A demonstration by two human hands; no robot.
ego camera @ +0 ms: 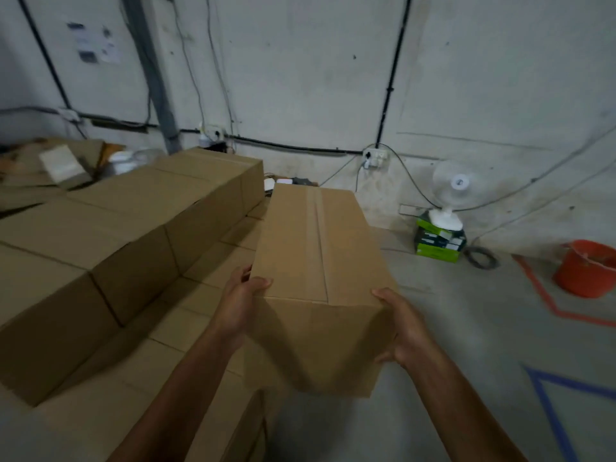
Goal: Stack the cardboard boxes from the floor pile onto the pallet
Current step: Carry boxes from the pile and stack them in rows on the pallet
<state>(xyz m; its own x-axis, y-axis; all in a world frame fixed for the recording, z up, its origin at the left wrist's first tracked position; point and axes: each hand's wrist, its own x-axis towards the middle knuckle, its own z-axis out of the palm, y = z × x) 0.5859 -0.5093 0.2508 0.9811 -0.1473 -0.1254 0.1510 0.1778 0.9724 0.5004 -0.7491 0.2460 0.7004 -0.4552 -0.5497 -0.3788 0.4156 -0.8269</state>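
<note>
With a stack (110, 208) already built at frame left, another box (316, 248) is gripped by left hand (240, 305) and right hand (406, 328), not yet placed.

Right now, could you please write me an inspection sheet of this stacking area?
Surface: grey concrete floor, marked with orange tape and blue tape.
Job's things: long cardboard box, taped seam up, held over the edge of the stacked boxes; pallet not seen.
Clutter: orange bucket; white table fan standing on green packs.
Grippers: left hand and right hand grip the box's near corners, thumbs on top.
Cables: black conduit along the wall; coiled cable on the floor beside the packs.
Surroundings: the wall is stained white, with posted papers.
</note>
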